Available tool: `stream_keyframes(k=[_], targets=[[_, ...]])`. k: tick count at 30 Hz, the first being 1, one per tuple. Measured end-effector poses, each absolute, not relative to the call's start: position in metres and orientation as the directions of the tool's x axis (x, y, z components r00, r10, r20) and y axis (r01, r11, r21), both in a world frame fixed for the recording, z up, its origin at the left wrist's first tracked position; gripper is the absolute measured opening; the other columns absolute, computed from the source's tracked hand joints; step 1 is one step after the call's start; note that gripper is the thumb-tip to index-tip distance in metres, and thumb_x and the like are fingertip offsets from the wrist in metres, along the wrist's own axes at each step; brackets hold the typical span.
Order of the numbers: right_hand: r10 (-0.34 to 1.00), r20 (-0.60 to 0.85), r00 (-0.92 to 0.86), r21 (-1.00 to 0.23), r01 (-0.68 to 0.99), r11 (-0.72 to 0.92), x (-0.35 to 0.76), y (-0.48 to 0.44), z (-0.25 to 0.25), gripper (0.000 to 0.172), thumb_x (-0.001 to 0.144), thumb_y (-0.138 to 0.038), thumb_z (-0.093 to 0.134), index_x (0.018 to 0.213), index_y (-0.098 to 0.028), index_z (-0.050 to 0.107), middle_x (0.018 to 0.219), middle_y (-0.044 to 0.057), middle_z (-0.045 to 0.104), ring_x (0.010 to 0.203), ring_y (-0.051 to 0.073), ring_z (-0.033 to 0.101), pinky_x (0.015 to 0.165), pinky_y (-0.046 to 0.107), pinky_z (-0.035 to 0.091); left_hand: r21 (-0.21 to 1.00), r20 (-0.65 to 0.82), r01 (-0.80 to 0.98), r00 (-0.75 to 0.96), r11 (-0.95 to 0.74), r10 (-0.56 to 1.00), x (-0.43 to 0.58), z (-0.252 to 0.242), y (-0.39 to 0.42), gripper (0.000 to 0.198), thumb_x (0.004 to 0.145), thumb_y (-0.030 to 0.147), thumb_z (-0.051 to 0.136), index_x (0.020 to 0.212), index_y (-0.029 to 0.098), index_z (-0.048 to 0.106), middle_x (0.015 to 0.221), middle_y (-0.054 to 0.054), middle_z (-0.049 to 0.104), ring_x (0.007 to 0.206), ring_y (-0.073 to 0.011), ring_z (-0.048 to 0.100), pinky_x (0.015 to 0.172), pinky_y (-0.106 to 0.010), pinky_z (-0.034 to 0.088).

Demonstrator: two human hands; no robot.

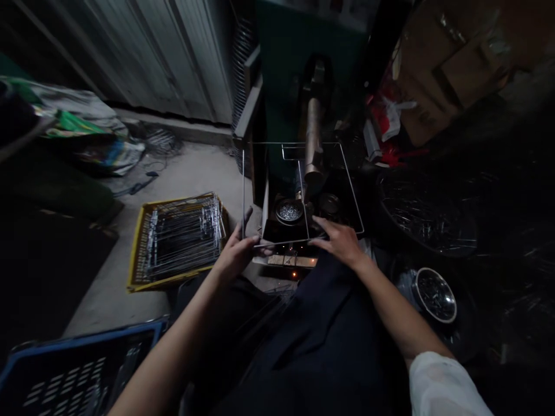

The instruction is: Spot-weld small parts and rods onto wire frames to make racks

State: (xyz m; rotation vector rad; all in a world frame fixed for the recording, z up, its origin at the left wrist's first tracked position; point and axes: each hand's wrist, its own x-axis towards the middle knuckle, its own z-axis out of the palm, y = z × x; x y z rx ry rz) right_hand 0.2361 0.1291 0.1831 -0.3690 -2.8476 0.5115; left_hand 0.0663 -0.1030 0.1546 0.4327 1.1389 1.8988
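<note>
Frame [281,243] pinched in your left hand [237,247], your right hand [339,239] too, little sparks [295,274] down below, yellow crate [137,248] off left.

The premises are a metalworking workshop. Sparks [294,274] glow near the front of a green machine [277,86]. A yellow crate [137,248] of wire parts [177,240] stands on the concrete floor [199,167].

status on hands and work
Left hand, right hand: on near edge of thin silver rectangular wire frame. Cylindrical grey metal arm: overlaps frame's far side in view.
</note>
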Motion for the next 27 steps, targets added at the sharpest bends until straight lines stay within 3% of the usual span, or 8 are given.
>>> stream_keyframes(k=[3,9,19,24,27], targets=[[0.28,0.22,-0.934,-0.329,0.199,0.923,0.207,0.152,0.191,0.061,0.082,-0.039,0.074,0.138,-0.03,0.051,0.126,0.005,0.067,0.112,0.026,0.065,0.092,0.037,0.053,0.821,-0.053,-0.495,-0.564,-0.286,0.824,0.034,0.152,-0.081,0.102,0.08,0.013,0.068,0.155,0.025,-0.001,0.068,0.001,0.073,0.063,-0.0201,0.074,0.061,-0.027,0.06],[0.289,0.267,-0.919,-0.383,0.175,0.907,0.181,0.175,0.191,0.061,0.08,-0.035,0.076,0.135,-0.026,0.052,0.115,0.006,0.071,0.102,0.025,0.069,0.086,0.035,0.053,0.825,0.014,-0.466,-0.549,-0.32,0.836,0.007,0.151,-0.064,0.103,0.081,0.014,0.068,0.155,0.027,-0.002,0.072,-0.001,0.075,0.067,-0.0229,0.075,0.063,-0.03,0.061],[0.313,0.333,-0.889,-0.39,0.172,0.905,0.165,0.185,0.192,0.054,0.08,-0.038,0.076,0.128,-0.021,0.057,0.103,0.009,0.073,0.087,0.023,0.07,0.074,0.03,0.051,0.834,0.03,-0.456,-0.525,-0.311,0.851,-0.015,0.151,-0.05,0.101,0.083,0.015,0.064,0.154,0.025,-0.006,0.077,-0.005,0.077,0.069,-0.0225,0.075,0.061,-0.028,0.061],[0.301,0.375,-0.877,-0.425,0.126,0.896,0.176,0.194,0.186,0.051,0.081,-0.047,0.072,0.124,-0.022,0.061,0.11,0.009,0.07,0.1,0.026,0.066,0.091,0.037,0.05,0.838,0.005,-0.461,-0.531,-0.293,0.847,-0.012,0.156,-0.054,0.099,0.084,0.013,0.064,0.155,0.025,-0.003,0.072,-0.001,0.075,0.07,-0.0237,0.075,0.064,-0.03,0.061],[0.521,0.48,-0.706,-0.488,0.279,0.827,0.192,0.214,0.178,0.055,0.08,-0.057,0.069,0.121,-0.02,0.063,0.122,0.014,0.064,0.117,0.031,0.056,0.099,0.045,0.046,0.84,0.005,-0.458,-0.531,-0.292,0.847,-0.013,0.155,-0.055,0.099,0.085,0.013,0.064,0.155,0.024,-0.005,0.069,0.0,0.074,0.072,-0.0248,0.075,0.065,-0.033,0.062]])
